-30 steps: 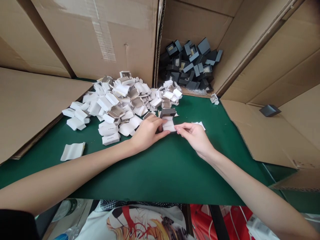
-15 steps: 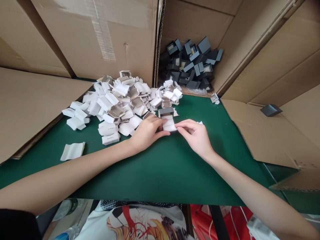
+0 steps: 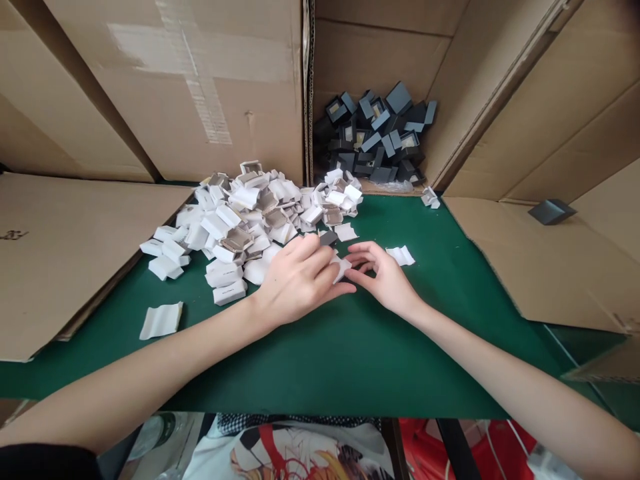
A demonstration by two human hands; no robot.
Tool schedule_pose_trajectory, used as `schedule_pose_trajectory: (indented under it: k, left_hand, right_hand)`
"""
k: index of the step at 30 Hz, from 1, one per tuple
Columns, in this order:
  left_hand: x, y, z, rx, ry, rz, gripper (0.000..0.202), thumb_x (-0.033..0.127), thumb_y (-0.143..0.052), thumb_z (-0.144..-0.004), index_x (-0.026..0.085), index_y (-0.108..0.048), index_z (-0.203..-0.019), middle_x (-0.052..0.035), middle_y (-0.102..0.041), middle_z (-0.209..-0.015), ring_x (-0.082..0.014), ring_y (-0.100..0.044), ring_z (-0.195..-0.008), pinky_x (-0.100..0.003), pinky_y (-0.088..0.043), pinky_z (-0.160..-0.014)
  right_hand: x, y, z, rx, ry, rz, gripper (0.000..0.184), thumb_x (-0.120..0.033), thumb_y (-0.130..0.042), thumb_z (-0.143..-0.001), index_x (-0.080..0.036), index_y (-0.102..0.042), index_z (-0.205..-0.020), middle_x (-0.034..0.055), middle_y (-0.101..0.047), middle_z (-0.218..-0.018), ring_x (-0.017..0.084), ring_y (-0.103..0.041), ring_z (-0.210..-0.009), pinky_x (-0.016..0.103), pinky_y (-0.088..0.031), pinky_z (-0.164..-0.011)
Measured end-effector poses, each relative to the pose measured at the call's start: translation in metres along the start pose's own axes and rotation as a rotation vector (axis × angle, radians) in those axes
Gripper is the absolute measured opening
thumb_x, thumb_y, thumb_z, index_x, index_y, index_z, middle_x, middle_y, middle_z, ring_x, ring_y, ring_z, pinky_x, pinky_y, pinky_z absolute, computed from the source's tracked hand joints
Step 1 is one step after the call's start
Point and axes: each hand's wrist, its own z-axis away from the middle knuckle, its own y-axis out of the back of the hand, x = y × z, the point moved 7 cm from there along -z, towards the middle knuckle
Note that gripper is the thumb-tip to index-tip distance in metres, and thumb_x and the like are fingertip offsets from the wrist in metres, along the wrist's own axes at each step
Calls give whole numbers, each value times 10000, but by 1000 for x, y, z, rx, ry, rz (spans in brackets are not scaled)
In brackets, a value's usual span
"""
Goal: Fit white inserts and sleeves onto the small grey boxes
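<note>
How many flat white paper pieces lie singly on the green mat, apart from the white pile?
3: one flat white paper piece far left, one beside the white pile, one right of the right hand. Hands may hide others.

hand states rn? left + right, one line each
Left hand: closed on the small white piece, fingers curled over it.
Right hand: fingertips pinching the same white piece from the other side.

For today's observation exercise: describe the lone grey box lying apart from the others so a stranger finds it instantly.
Start at the big cardboard flap on the right. The lone grey box lies on its far edge. Unlike the dark boxes heaped inside the carton, it sits alone.
</note>
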Motion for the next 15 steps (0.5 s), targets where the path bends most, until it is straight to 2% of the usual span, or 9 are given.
schedule_pose_trajectory:
  k: [1, 3, 5, 6, 7, 9, 12, 15]
  left_hand:
    - [-2, 8, -1, 35, -2, 54, 327, 450, -638, -802, 173, -639, -976, -89, -593, -834, -221, -522, -854, -366, -437, -733]
    - [-16, 15, -3, 47, 82, 221, 535, 438, -689, -763, 230, -535, -1231, -132, -548, -1138, -284, -490, -1095, -460, -440, -894]
    - [-36, 6, 0, -37, 210, 445, 839, 469, -740, -700, 275, -336, -1409, -155, -336, -1421, -341, -346, -1309, -509, -407, -1004]
    - [-44, -3, 3, -103, 271, 558, 961, 462, -756, -683, 298, -216, -1461, -148, -250, -1481, -337, -316, -1344, -494, -420, -1012]
    - [-50, -15, 8, -181, 320, 670, 1036, 437, -760, -689, 317, -106, -1484, -140, -225, -1500, -318, -325, -1351, -475, -434, -1013]
    - [-56, -35, 16, -296, 398, 842, 1068, 385, -743, -722, 321, -3, -1490, -131, -317, -1466, -280, -392, -1323, -457, -423, -1040]
    - [-56, -49, 22, -303, 472, 909, 999, 376, -743, -721, 291, -105, -1484, -114, -417, -1405, -260, -412, -1310, -443, -362, -1097]
    - [-47, -50, 19, -247, 510, 866, 810, 365, -702, -758, 277, -257, -1428, -82, -536, -1280, -243, -474, -1228, -437, -361, -1082]
  right_hand:
    - [-1, 0, 0, 1, 11, 9, 323, -268, -666, -797, -194, -535, -1083, 63, -641, -1036, 182, -611, -971, 325, -492, -789]
    - [-3, 0, 0, 10, 16, 30, 266, -255, -654, -804, -191, -564, -1046, 63, -638, -1062, 177, -605, -976, 317, -488, -781]
    - [-3, 1, -1, 17, 10, 38, 228, -238, -648, -806, -185, -585, -1018, 60, -647, -1059, 173, -605, -968, 313, -489, -780]
    - [-4, 2, -2, 18, 9, 42, 213, -231, -645, -808, -182, -597, -1009, 59, -652, -1053, 172, -605, -966, 311, -490, -778]
    - [-5, 2, -3, 21, 12, 50, 197, -227, -641, -810, -180, -610, -999, 57, -656, -1048, 172, -606, -960, 308, -491, -772]
    - [-8, 4, -4, 21, 35, 81, 155, -230, -633, -819, -181, -644, -965, 53, -660, -1040, 169, -609, -933, 301, -489, -749]
    - [-14, 5, -3, 19, 66, 145, 108, -251, -618, -837, -187, -684, -894, 39, -670, -990, 154, -608, -838, 289, -472, -687]
    - [-18, 5, -1, 17, 56, 223, 125, -262, -598, -856, -196, -703, -869, 23, -671, -898, 140, -586, -738, 284, -443, -624]
